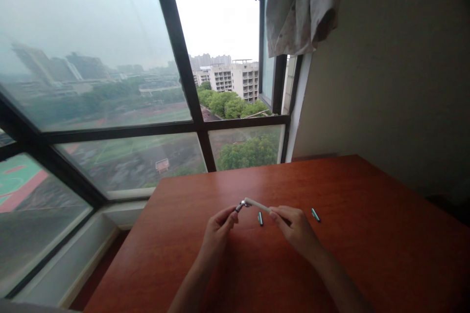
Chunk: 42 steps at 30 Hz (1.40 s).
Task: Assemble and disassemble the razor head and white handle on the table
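Observation:
My left hand (216, 231) pinches a short, shiny metal razor handle (240, 205), its bare head pointing up and to the right. In my right hand (292, 225), thumb and fingers close on a slim whitish stick (259, 204). The stick's far end meets or nearly meets the head of the handle; contact is too small to make out. Between my hands, on the table, lies a green-and-black razor cartridge (260, 218). A second razor cartridge (316, 214) rests to the right of my right hand.
Beneath my hands is a reddish-brown wooden table (176, 264). Dark-framed windows (128, 129) rise beyond its far and left edges, with one pane open. A pale wall (382, 78) stands at the right, and a light cloth (301, 10) hangs at the upper right.

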### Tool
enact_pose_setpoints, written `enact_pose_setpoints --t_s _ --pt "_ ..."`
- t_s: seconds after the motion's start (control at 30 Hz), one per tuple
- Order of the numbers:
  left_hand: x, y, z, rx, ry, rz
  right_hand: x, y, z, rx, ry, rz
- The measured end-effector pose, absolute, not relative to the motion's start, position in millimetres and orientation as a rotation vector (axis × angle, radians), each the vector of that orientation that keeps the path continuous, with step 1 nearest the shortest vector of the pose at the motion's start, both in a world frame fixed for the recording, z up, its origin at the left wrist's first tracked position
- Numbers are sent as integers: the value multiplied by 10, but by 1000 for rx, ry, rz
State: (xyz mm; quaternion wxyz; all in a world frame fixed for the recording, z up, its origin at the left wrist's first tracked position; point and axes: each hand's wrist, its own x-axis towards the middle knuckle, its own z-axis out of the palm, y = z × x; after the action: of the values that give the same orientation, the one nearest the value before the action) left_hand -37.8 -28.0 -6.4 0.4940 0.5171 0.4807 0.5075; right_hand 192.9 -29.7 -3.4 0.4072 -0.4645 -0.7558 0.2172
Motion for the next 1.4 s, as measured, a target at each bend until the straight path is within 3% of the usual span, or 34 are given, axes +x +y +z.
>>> enact_pose_setpoints --t_s 1.4 --pt "-384 -275 -119 1262 1174 1222 1912 -278 -94 -1156 -1866 553"
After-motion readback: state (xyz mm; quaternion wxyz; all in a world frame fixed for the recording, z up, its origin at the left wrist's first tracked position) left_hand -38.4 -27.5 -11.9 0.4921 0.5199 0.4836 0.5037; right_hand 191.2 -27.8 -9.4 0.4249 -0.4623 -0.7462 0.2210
